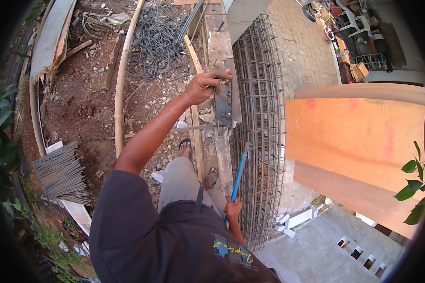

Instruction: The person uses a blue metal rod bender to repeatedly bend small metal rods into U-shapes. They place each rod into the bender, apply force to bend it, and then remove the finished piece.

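My left hand [206,88] is above the narrow wooden bench [219,45], beside a dark metal plate [223,111] fixed on top of it. Its index finger stretches out to the right and the thumb stands apart; I see nothing in it. Lower down, my right hand [233,207] is wrapped around a long blue bar [239,173] with a grey metal end, tilted upward next to the bench. A thin steel rod [193,128] lies crosswise, its right end at the metal plate.
Tied rebar cages [257,122] run along the bench's right side. Orange boards [344,132] lie farther right. Tangled steel bars [158,40] lie on the rubble at the far left; a bundle of cut rods [63,173] is near left. A bamboo pole [123,85] crosses the dirt.
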Demonstrator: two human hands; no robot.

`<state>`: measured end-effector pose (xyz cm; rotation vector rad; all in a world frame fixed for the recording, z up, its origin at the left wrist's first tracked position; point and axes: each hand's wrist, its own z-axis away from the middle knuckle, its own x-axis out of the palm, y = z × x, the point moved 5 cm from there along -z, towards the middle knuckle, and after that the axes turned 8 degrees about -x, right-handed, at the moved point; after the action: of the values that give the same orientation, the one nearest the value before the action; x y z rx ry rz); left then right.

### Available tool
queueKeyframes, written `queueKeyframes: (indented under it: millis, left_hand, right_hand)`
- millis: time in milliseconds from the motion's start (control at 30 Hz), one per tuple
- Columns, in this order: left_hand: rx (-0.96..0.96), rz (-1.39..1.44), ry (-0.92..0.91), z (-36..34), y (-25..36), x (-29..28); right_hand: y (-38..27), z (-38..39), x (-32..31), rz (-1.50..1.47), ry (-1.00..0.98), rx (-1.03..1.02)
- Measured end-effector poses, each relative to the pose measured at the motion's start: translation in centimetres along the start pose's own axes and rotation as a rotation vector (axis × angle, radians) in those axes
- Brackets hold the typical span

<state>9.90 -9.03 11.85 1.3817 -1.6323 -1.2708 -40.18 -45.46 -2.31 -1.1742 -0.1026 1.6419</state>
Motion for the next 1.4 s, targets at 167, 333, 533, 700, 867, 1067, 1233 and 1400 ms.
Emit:
queueKeyframes:
  millis: [167, 333, 533, 700, 867, 1067, 1233, 1400]
  left_hand:
    - [-0.122, 0.0, -0.003, 0.1, -4.6, -1.6]
    - [-0.13, -0.006, 0.067, 0.2, -7.1, -3.0]
    - [-0.384, -0.259, 0.074, 1.5, -13.4, -6.5]
    - [-0.706, 0.024, -0.094, 2.0, -18.5, -7.4]
    - [-0.971, 0.475, -0.034, 0.2, -16.3, -5.8]
    - [-0.916, 0.366, 0.374, -1.3, -20.5, -4.3]
    - [-0.951, 0.337, 0.413, -1.1, -20.2, -3.1]
    - [-0.917, 0.238, 0.464, -1.1, -18.5, -2.2]
  right_hand:
    - [3.1, 0.1, -0.6, 0.053, 0.024, 0.06]
    - [-0.6, -0.3, -2.5, 0.148, -0.016, 0.113]
    - [-4.5, 0.8, -2.7, 0.124, -0.048, 0.101]
    - [-5.2, 0.2, -2.3, 0.238, -0.105, 0.051]
    - [-7.9, 0.4, -2.4, 0.308, -0.114, -0.107]
    - [-8.6, -1.1, -1.6, 0.322, -0.138, -0.088]
    - [-13.4, 0.0, -3.8, 0.381, -0.163, -0.059]
    - [-13.1, 0.6, -6.5, 0.423, -0.083, -0.208]
